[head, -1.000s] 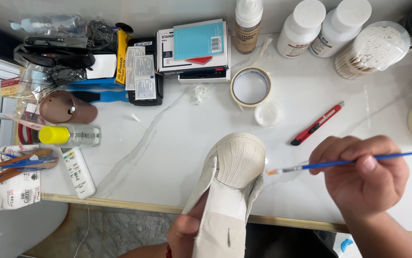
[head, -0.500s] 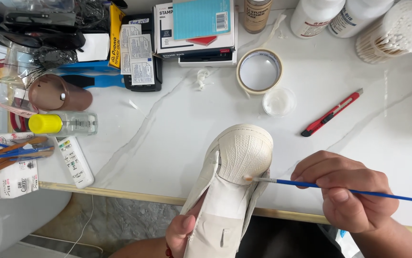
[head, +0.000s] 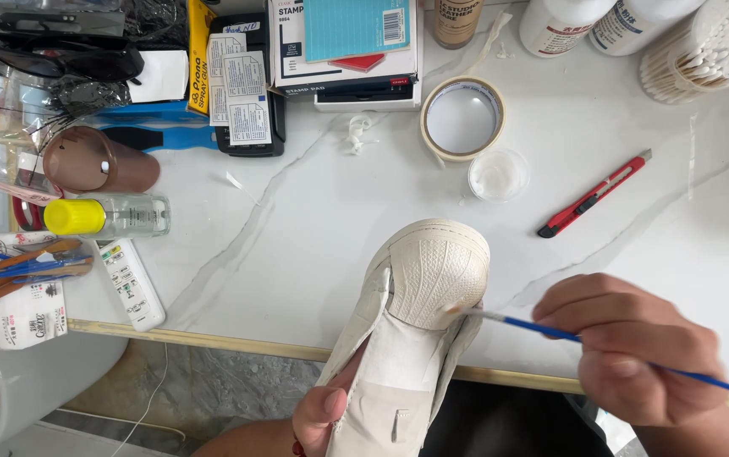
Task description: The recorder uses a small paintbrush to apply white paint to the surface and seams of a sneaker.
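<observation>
Looking down from the head camera, a white sneaker (head: 411, 338) sticks up over the front edge of the white marble desk (head: 313, 228), with its bumpy rubber toe pointing away from the person. The left hand (head: 324, 416) holds the shoe from below at the bottom of the picture; its thumb is pressed on the side of the shoe, so the fingers are closed around it. The right hand (head: 635, 347) is just to the right of the shoe. Its fingers are pinched shut on a thin blue paintbrush (head: 550, 328). The brush tip touches the right side of the toe.

Behind the shoe on the desk sit a small clear cup (head: 498, 174) and a roll of tape (head: 462, 118), just beside each other. A red box cutter (head: 594, 195) lies to the right of them. On the left are a clear bottle with a yellow cap (head: 106, 216), lying on its side, and a brown cup (head: 98, 162) near it.
</observation>
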